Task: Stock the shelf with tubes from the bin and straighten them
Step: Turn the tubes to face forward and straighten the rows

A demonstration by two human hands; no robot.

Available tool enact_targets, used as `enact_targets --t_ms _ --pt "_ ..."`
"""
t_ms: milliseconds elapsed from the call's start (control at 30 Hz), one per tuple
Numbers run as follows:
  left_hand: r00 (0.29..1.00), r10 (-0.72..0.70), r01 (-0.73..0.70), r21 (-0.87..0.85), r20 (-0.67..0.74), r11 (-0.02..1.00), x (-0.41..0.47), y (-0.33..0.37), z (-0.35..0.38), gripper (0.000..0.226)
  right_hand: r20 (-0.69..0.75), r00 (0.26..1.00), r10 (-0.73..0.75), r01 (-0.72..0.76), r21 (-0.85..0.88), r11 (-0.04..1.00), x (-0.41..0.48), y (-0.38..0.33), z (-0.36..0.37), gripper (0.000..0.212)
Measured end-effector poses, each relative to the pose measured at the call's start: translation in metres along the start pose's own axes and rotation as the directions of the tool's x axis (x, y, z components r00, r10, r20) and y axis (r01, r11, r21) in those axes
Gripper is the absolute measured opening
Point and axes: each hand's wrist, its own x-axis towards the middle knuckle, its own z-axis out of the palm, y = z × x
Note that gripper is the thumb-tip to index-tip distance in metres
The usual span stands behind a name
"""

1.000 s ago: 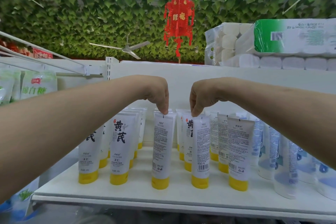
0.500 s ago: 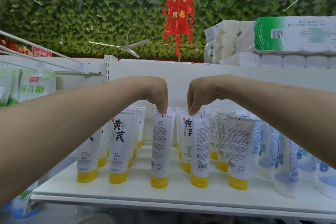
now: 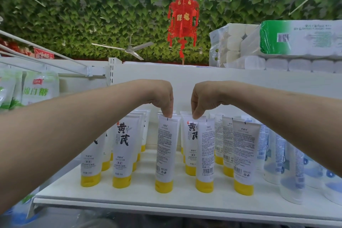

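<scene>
Several white tubes with yellow caps stand cap-down in rows on the white shelf (image 3: 129, 201). My left hand (image 3: 162, 98) pinches the crimped top of a front-row tube (image 3: 166, 152) whose back label faces me. My right hand (image 3: 200, 100) pinches the top of the neighbouring tube (image 3: 205, 153), also showing its back label and barcode. Both tubes stand upright, caps on the shelf. To the left, a tube (image 3: 124, 146) shows its front with large black characters. The bin is not in view.
White and blue tubes (image 3: 288, 168) crowd the shelf's right side. Toilet paper packs (image 3: 277, 42) sit on the top shelf. Green and white bags (image 3: 37, 89) hang at left. A red lantern (image 3: 183, 22) hangs overhead.
Both hands stay pinched on the same two tube tops. The right-hand tube has shifted slightly, and the view has nudged a little.
</scene>
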Motion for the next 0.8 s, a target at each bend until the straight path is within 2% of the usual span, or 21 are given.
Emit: enact_targets --t_ms 267,500,800 --pt "1.000 0.000 0.000 -0.019 -0.005 1.000 -0.003 -0.002 0.000 0.015 -0.020 1.000 -0.010 0.010 0.015 1.000 0.000 0.000 0.002 0.021" --pt "1.000 0.011 -0.011 -0.043 -0.009 0.999 -0.003 -0.003 0.001 0.016 0.029 1.000 0.004 -0.005 0.040 0.999 0.005 0.004 0.002 0.020" --pt "0.998 0.024 -0.025 -0.005 -0.053 1.000 -0.015 0.003 -0.006 0.035 -0.017 0.999 0.048 -0.047 0.095 0.994 -0.006 0.002 -0.005 0.035"
